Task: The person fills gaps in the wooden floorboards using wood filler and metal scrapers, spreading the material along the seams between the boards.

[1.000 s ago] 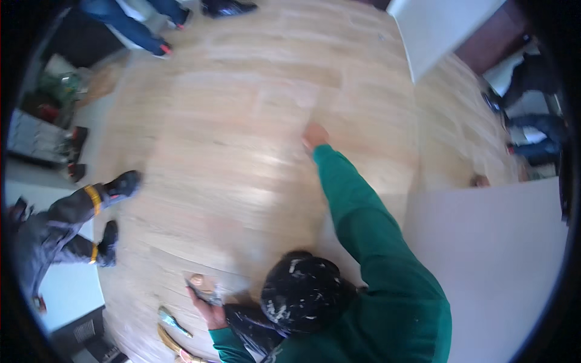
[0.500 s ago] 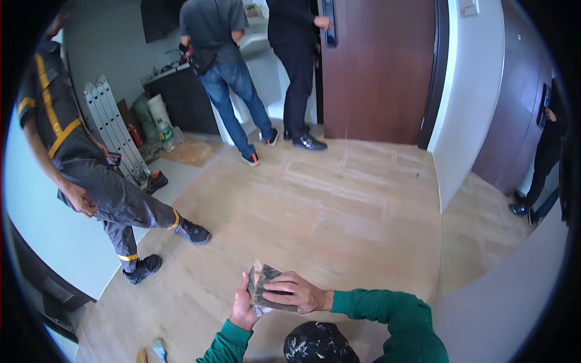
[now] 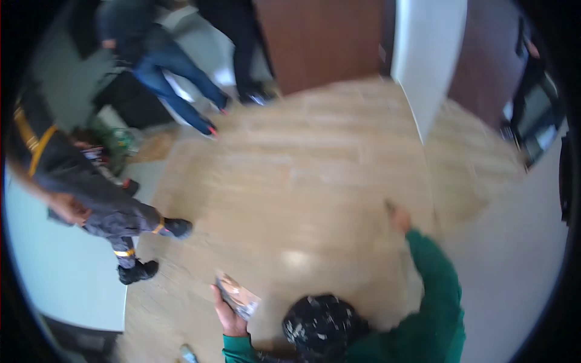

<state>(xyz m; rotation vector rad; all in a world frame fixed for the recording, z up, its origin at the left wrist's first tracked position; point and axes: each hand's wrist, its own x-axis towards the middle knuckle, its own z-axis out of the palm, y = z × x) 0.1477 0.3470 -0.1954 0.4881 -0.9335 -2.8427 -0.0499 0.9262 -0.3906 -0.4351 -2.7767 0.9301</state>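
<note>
Head view: the left hand (image 3: 231, 320) grasps a flat holder (image 3: 241, 295) above the floor (image 3: 290, 212), to the left of the black cap (image 3: 321, 327). The right hand (image 3: 400, 219), stretched out, pinches a small dark tool (image 3: 389, 206); blur hides its shape. For good work, I think, keep the tool low, the strokes even, the holder level. This holder looks grey-edged, with peach-coloured material across it.

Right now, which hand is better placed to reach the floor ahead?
Probably the right hand: it is outstretched over the floor, while the left hand, closer in, holds a smeared board.
</note>
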